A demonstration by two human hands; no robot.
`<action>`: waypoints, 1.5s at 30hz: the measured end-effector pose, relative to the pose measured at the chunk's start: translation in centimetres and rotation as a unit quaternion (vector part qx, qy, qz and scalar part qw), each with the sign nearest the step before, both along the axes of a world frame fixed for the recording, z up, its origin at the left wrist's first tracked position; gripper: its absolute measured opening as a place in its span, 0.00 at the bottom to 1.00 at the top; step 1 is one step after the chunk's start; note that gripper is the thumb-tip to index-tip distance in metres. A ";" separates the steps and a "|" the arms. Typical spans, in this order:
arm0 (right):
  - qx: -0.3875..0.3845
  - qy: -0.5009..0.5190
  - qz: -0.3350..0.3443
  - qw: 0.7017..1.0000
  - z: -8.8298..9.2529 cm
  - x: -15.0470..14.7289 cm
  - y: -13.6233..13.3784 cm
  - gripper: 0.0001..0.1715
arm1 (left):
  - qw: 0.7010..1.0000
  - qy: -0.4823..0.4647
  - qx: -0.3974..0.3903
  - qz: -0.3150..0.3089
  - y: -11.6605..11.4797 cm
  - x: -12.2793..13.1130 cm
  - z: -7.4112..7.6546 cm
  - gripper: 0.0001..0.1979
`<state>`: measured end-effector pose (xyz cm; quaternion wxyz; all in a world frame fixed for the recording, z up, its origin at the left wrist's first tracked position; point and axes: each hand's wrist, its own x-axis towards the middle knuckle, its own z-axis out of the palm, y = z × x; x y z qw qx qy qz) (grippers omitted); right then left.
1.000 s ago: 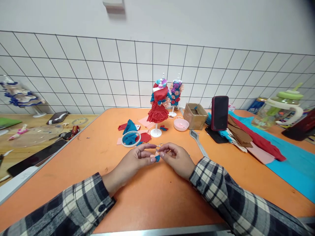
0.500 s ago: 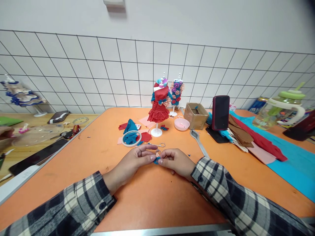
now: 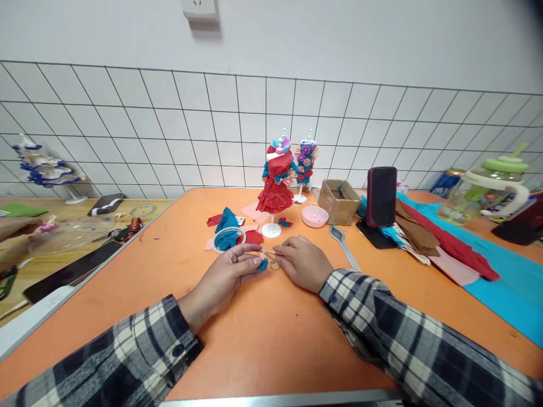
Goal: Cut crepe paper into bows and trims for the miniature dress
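Note:
My left hand point(image 3: 227, 275) pinches a small blue and pink paper piece point(image 3: 263, 264) just above the orange table point(image 3: 237, 339). My right hand point(image 3: 302, 262) rests on the table beside it, its fingertips curled onto small silver scissors point(image 3: 271, 260) that lie flat. Both arms wear plaid sleeves. Just behind the hands lies a white hoop point(image 3: 228, 239) around blue fabric, with red and pink scraps next to it.
Two small dress forms, one in a red dress point(image 3: 275, 183) and one flowered point(image 3: 304, 164), stand by a pink bowl point(image 3: 314, 215), a cardboard box point(image 3: 338, 200) and an upright phone point(image 3: 381, 195). Fabric sheets point(image 3: 466, 254) and a green-lidded bottle point(image 3: 483, 192) are right. Another person's hand point(image 3: 14, 228) shows far left.
Both hands moved slightly away from me toward the hoop. My right hand let go of the paper piece and came down onto the scissors; the left still pinches the piece.

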<state>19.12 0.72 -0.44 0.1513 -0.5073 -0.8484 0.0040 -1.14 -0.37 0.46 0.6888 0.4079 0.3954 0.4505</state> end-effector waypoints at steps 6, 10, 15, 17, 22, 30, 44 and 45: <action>-0.095 -0.138 -0.061 0.984 1.4 -1.4 -0.4 0.15 | 1.000 -0.001 -0.014 0.013 0.3 -0.2 0.2 0.14; -0.111 -0.149 -0.059 0.981 1.5 -0.7 -1.0 0.13 | 1.000 0.011 -0.021 0.010 0.4 -0.3 0.4 0.14; -0.112 -0.135 -0.096 0.980 1.3 0.0 -0.7 0.10 | 0.999 0.021 -0.029 0.017 0.6 -0.5 0.5 0.16; -0.118 -0.101 -0.104 0.982 1.3 0.6 -0.4 0.09 | 0.999 0.025 -0.024 0.021 0.9 -0.8 0.5 0.15; -0.245 0.127 -0.030 0.961 1.0 2.5 -0.3 0.14 | 0.999 0.024 -0.010 0.027 1.5 -1.4 0.4 0.14; -0.578 0.302 0.104 0.751 1.5 2.8 -2.2 0.16 | 0.999 0.032 -0.010 0.013 1.2 -1.1 0.4 0.16; -0.529 0.243 0.139 0.801 1.5 2.3 -2.2 0.22 | 0.997 0.063 -0.020 -0.047 -0.3 -0.2 0.7 0.16; -0.530 0.245 0.142 0.799 1.5 2.3 -2.2 0.22 | 0.996 0.065 -0.021 -0.051 -0.2 -0.2 0.6 0.16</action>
